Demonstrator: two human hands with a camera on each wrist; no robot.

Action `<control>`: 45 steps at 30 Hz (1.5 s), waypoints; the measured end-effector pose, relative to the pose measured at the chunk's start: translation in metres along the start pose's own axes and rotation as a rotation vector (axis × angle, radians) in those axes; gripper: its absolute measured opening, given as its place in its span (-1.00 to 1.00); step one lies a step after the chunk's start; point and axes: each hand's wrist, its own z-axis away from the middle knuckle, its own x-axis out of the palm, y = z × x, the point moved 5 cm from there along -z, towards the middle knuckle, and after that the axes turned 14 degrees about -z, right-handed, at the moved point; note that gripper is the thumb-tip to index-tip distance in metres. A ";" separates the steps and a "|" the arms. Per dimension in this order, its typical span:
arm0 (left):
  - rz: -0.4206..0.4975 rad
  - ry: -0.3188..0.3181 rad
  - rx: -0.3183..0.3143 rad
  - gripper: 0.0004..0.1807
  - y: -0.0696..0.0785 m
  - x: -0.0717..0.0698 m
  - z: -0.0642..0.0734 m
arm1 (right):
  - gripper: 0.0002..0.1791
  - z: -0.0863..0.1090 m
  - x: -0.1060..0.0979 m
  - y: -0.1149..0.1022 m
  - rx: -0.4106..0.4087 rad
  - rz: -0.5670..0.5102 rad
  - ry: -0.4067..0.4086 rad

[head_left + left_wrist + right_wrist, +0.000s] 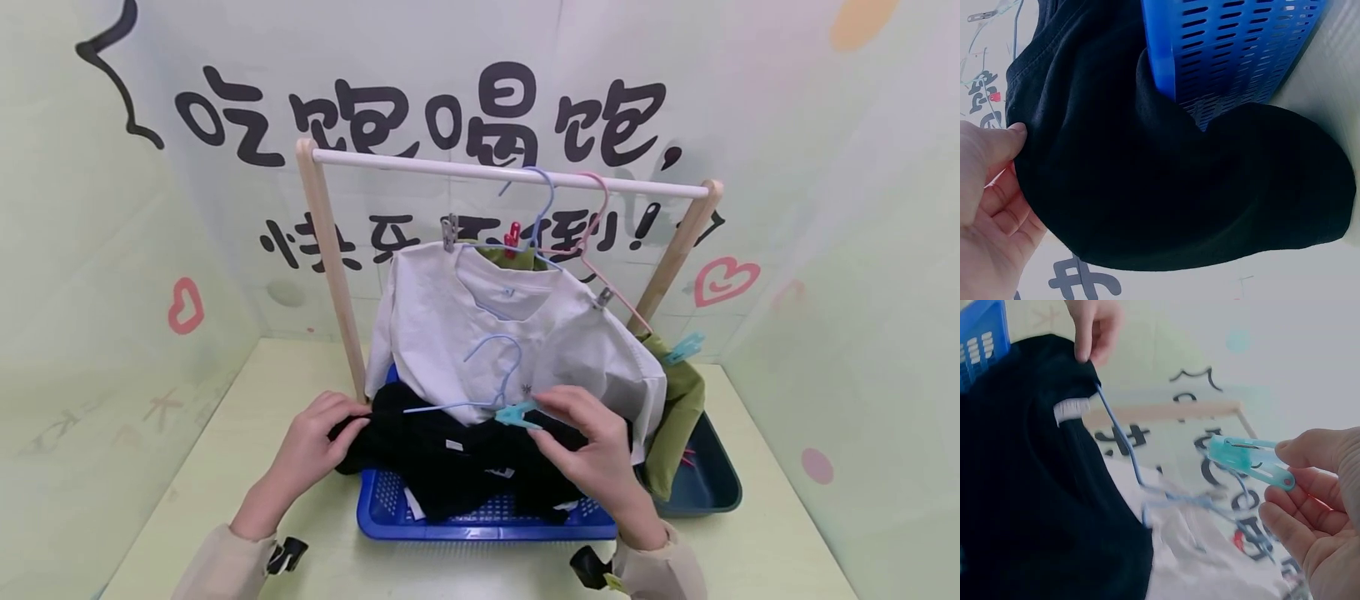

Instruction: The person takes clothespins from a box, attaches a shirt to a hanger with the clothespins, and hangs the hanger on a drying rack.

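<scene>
My left hand (318,437) pinches the shoulder of a black shirt (1116,156) between thumb and fingers. A blue hanger (450,407) runs into the shirt's neck, its hook standing up. Between the thumb and fingers of my right hand (592,446) is a turquoise clothespin (1247,459), held beside the hanger's middle. The clothespin's tip points left toward the hanger in the head view. The black shirt drapes over the front of a blue basket (487,532), and one sleeve hangs past the basket's side in the left wrist view.
Behind, a white shirt (427,292) hangs on a rack (450,167) by a blue hanger with metal clips. Next to it hangs a green garment (678,417) on a pink hanger, with a turquoise clothespin (684,347). A dark bin (712,500) stands at the right.
</scene>
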 end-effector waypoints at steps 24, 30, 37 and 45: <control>0.006 0.005 0.024 -0.68 0.011 -0.006 -0.012 | -0.72 -0.053 0.093 0.023 0.028 0.123 -0.240; 0.039 -0.004 0.023 -0.75 0.012 -0.007 -0.012 | -0.78 -0.059 0.111 0.022 -0.012 0.169 -0.312; 0.062 0.003 0.032 -0.70 0.013 -0.011 -0.012 | -0.80 -0.064 0.129 0.022 -0.008 0.256 -0.396; 0.060 0.022 0.037 -0.61 0.015 -0.016 -0.010 | -0.79 -0.069 0.145 0.017 -0.076 0.382 -0.470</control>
